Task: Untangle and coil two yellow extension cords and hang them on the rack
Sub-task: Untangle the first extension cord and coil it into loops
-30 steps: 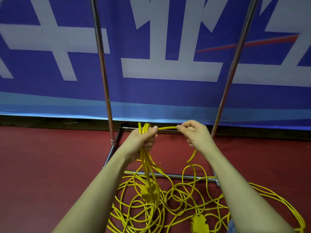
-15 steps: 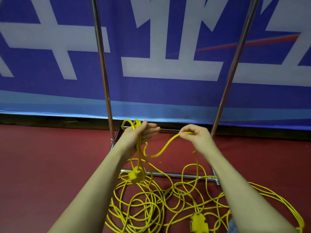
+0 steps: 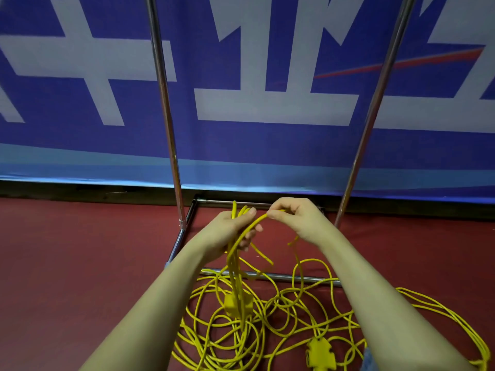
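Yellow extension cord lies in a loose tangle on the red floor, in front of and over the rack's base bar. My left hand grips several gathered loops of it, and a yellow socket block hangs below those loops. My right hand pinches a strand and holds it right next to my left fingertips. A second yellow socket block lies on the floor near the bottom edge. The metal rack stands just behind my hands, its two uprights rising out of the frame.
A blue banner with large white characters covers the wall behind the rack. The rack's base frame rests on the red floor. More cord loops trail off to the right.
My right hand has brought its strand up and left to my left hand's fingertips. The slack loop between the hands has closed, and the hanging socket block has swung lower.
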Demonstrator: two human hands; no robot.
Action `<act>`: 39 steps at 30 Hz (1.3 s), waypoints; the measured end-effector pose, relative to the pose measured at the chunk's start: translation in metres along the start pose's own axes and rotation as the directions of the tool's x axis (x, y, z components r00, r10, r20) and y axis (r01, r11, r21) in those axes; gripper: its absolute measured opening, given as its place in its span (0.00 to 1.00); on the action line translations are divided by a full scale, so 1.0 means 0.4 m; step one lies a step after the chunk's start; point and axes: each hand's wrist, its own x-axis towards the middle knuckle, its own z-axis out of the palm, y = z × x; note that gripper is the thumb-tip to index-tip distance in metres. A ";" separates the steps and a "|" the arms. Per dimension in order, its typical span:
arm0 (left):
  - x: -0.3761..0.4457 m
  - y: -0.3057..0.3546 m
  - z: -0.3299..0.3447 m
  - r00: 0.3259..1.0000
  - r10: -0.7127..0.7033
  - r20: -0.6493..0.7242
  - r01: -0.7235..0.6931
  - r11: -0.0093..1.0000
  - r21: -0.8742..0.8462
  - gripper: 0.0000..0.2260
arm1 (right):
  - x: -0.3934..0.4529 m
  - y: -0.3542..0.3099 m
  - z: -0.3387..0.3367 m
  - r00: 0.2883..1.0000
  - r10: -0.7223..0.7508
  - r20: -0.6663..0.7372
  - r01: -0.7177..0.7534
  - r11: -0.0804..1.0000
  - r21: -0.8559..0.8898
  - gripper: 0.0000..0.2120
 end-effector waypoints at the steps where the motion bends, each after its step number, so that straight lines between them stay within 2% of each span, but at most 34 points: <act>1: 0.003 0.002 0.008 1.000 0.018 0.024 -0.018 1.000 -0.024 0.15 | 0.000 0.001 0.001 1.000 -0.001 -0.028 0.001 1.000 0.012 0.05; 4: 0.014 0.008 0.023 0.996 0.084 0.007 -0.083 0.990 -0.117 0.12 | -0.001 0.015 0.004 0.992 0.064 -0.108 -0.046 0.986 0.158 0.05; 7: 0.024 0.012 0.018 0.991 0.132 -0.024 -0.134 0.965 -0.225 0.14 | -0.015 0.041 -0.005 0.972 0.201 -0.117 -0.142 0.911 0.388 0.02; 9: 0.030 0.014 0.009 0.986 0.163 -0.024 -0.164 0.953 -0.256 0.14 | -0.028 0.057 -0.012 0.962 0.247 -0.119 -0.163 0.866 0.473 0.02; 12: 0.032 0.011 -0.001 0.981 0.192 -0.027 -0.192 0.944 -0.270 0.14 | -0.043 0.084 -0.006 0.953 0.289 -0.086 -0.219 0.860 0.462 0.04; 19: 0.023 0.023 -0.043 0.971 0.225 -0.081 -0.239 0.920 -0.311 0.14 | -0.042 0.114 0.022 0.962 0.271 -0.013 -0.243 0.881 0.406 0.08; 22: 0.022 0.027 -0.058 0.974 0.186 -0.126 -0.215 0.932 -0.293 0.15 | -0.024 0.094 0.031 0.966 0.258 -0.028 -0.215 0.855 0.471 0.10; 26: 0.015 0.024 -0.077 0.982 0.088 -0.166 -0.122 0.970 -0.210 0.13 | -0.004 0.052 0.004 0.964 0.265 0.004 -0.209 0.752 0.625 0.13; 28: 0.011 0.021 -0.085 0.989 0.050 -0.137 -0.079 0.973 -0.215 0.11 | 0.001 0.033 -0.016 0.968 0.249 0.034 -0.221 0.777 0.589 0.13; 31: 0.005 0.028 -0.075 0.997 0.019 -0.077 -0.032 0.984 -0.174 0.11 | -0.002 0.003 -0.034 0.979 0.191 0.079 -0.206 0.899 0.386 0.14; 34: -0.004 0.031 -0.048 0.999 0.048 0.008 -0.048 0.999 0.024 0.11 | -0.006 -0.030 -0.019 0.988 0.109 0.113 -0.125 0.981 0.147 0.14; 36: -0.005 0.029 -0.032 0.994 0.096 0.049 -0.100 0.990 0.101 0.12 | -0.002 -0.037 -0.007 0.992 0.094 0.086 -0.106 0.984 0.143 0.13; 39: -0.003 0.033 -0.028 0.989 0.146 0.024 -0.146 0.989 -0.004 0.11 | 0.002 -0.019 -0.001 0.990 0.108 0.086 -0.128 0.951 0.282 0.11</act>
